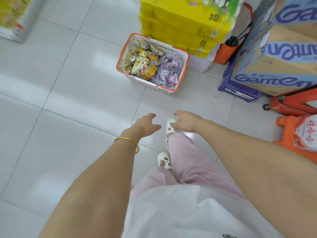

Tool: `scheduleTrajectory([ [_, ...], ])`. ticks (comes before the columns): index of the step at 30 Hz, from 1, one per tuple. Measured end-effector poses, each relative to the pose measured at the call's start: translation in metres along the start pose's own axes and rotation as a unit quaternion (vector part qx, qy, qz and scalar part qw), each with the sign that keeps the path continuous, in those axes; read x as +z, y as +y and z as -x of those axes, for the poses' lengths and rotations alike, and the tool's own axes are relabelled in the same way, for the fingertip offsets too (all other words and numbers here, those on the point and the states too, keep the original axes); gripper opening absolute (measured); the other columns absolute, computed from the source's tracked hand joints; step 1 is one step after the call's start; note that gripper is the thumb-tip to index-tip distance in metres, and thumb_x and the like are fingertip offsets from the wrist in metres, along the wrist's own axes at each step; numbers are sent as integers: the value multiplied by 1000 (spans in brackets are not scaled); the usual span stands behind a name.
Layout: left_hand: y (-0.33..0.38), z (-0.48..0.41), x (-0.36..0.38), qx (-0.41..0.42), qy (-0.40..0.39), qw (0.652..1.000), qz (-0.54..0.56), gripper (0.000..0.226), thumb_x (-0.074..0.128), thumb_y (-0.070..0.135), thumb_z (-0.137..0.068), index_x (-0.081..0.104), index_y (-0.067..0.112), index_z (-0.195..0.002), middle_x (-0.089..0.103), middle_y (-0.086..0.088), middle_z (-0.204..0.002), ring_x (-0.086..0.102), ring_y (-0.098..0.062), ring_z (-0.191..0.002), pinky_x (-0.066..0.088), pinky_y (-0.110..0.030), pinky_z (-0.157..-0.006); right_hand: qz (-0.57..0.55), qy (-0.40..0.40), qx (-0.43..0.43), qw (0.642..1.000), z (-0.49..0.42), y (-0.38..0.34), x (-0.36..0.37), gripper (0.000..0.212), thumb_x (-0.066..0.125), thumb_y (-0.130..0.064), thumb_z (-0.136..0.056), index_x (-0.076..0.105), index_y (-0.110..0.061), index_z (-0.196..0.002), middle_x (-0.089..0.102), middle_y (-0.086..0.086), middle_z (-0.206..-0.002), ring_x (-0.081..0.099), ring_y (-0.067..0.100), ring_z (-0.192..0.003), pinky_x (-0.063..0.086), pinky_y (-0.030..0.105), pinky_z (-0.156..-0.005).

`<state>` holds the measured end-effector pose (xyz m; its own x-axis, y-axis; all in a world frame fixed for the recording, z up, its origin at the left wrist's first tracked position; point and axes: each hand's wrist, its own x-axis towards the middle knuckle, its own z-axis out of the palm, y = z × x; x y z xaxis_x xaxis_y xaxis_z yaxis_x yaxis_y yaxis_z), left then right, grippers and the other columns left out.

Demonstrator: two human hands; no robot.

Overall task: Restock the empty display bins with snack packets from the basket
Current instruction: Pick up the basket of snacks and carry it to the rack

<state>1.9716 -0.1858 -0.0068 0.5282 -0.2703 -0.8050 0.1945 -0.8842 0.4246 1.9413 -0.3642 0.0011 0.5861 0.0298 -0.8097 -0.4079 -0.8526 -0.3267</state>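
A white basket with an orange rim stands on the tiled floor ahead of me. It holds several yellow snack packets on its left side and several purple snack packets on its right. My left hand, a gold bangle on its wrist, and my right hand both reach forward, short of the basket. Their fingers hang loosely curled and hold nothing. No display bin is in view.
Yellow tissue packs are stacked behind the basket. Blue-printed cartons sit on a purple crate at the right, with an orange stool and a red trolley frame nearer. A shelf edge is at far left.
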Motion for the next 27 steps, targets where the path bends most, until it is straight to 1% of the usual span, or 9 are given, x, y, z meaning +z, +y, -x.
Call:
scheduleTrajectory([
  [2,9,-32,-37,-1,1,1000,-18,62,55,33,-91,28,20,-145,38,-9,-146,41,-27,-129,35,-40,-107,-10,7,0,1000,-33,-14,-29,57,53,-40,-90,35,-17,-138,50,5,-133,49,26,-118,41,35,-93],
  [7,31,-117,-131,-3,23,998,-61,60,52,31,-93,27,18,-146,39,-10,-145,40,-30,-130,36,-39,-106,-47,21,11,999,-116,-43,-102,56,51,-36,-91,33,-16,-140,54,7,-131,50,25,-118,42,35,-94],
  [11,42,-180,-194,5,40,996,-83,59,52,29,-93,27,17,-146,41,-13,-143,41,-31,-128,37,-38,-104,-63,25,26,997,-177,-62,-140,53,49,-37,-92,34,-16,-138,52,8,-129,51,28,-113,42,34,-84],
  [14,40,-235,-236,9,52,994,-101,58,51,26,-93,28,18,-146,42,-13,-142,42,-31,-127,38,-37,-101,-74,16,46,996,-232,-73,-158,47,49,-38,-92,38,-15,-131,54,9,-122,53,28,-106,43,34,-81],
  [16,33,-280,-261,9,62,992,-112,59,50,24,-92,28,18,-146,39,-12,-145,40,-31,-129,37,-38,-101,-88,25,60,994,-275,-80,-168,39,48,-38,-92,41,-14,-122,55,10,-119,53,28,-101,43,35,-79],
  [19,18,-358,-290,6,88,988,-128,58,50,24,-92,28,18,-146,38,-11,-145,38,-32,-130,36,-41,-101,-124,52,92,987,-349,-88,-178,41,48,-38,-93,41,-14,-125,55,9,-122,54,30,-110,41,34,-80],
  [22,-5,-437,-305,-7,118,984,-134,58,51,24,-92,29,17,-145,40,-15,-141,36,-35,-128,36,-45,-100,-169,85,109,976,-426,-92,-173,39,48,-38,-93,41,-12,-121,56,12,-115,55,33,-110,45,39,-86],
  [25,-36,-506,-306,-21,145,983,-111,62,53,25,-90,27,16,-145,40,-17,-140,36,-36,-128,35,-46,-101,-183,114,117,969,-493,-95,-155,48,47,-39,-94,38,-13,-134,55,12,-124,54,33,-111,47,44,-87],
  [27,-60,-549,-304,-36,155,982,-103,64,55,28,-90,25,15,-146,37,-17,-142,33,-35,-130,33,-45,-103,-193,139,123,964,-531,-94,-139,51,46,-41,-95,36,-15,-137,54,10,-127,53,33,-114,47,44,-87],
])
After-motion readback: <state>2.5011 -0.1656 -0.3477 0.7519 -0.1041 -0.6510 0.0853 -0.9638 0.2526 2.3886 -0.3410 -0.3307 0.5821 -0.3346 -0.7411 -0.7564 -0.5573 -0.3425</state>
